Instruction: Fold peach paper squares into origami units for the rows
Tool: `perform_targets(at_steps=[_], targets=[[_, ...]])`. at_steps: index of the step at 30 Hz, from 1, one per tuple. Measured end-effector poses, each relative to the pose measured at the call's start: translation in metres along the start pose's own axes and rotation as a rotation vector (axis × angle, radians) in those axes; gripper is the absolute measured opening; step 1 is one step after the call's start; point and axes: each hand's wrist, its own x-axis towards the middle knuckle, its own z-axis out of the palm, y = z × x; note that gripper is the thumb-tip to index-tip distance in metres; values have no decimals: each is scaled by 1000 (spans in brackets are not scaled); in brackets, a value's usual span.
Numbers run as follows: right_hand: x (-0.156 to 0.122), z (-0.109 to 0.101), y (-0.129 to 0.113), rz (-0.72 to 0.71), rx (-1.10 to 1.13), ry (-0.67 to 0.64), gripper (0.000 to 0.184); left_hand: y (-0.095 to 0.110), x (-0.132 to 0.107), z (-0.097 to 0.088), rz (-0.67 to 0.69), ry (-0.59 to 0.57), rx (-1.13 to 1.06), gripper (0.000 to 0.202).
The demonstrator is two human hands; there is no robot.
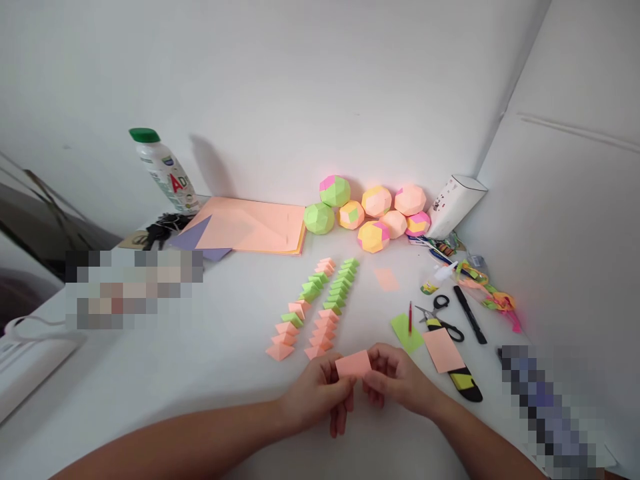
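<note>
A small pink rectangle of paper (pixel 354 365) is held up between my two hands, over the front of the white table. My left hand (pixel 323 390) pinches its left end and lower edge between thumb and fingers. At the right end, my right hand (pixel 393 377) grips the same paper with thumb and fingertips. Just beyond my hands stand two rows of folded paper pieces, a left row (pixel 303 303) and a right row (pixel 333 307), both in pink and green.
Several faceted paper balls (pixel 376 201) sit against the wall. Right of my hands lie scissors (pixel 441 317), a box cutter (pixel 465 383) under a pink sheet (pixel 444 350), a green sheet (pixel 404 333), a red pen (pixel 411 319), a black marker (pixel 470 315) and a glue bottle (pixel 439 277). Stacked paper (pixel 245 223) lies behind.
</note>
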Motion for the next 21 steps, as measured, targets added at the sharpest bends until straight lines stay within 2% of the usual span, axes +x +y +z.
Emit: perform_targets(at_steps=[4, 8, 16, 19, 21], targets=[[-2, 4, -1, -12, -99, -28, 30, -2, 0, -1, 5, -23, 10, 26], [-4, 3, -6, -36, -135, 18, 34, -4, -1, -1, 3, 3, -6, 24], [-4, 0, -13, -108, -132, 96, 36, -10, 2, -4, 65, 10, -190, 21], [-2, -3, -12, -221, -356, 176, 37, -13, 4, -6, 136, -29, -292, 26], [1, -6, -9, -364, -589, 187, 36, -14, 5, -6, 179, -52, -323, 29]])
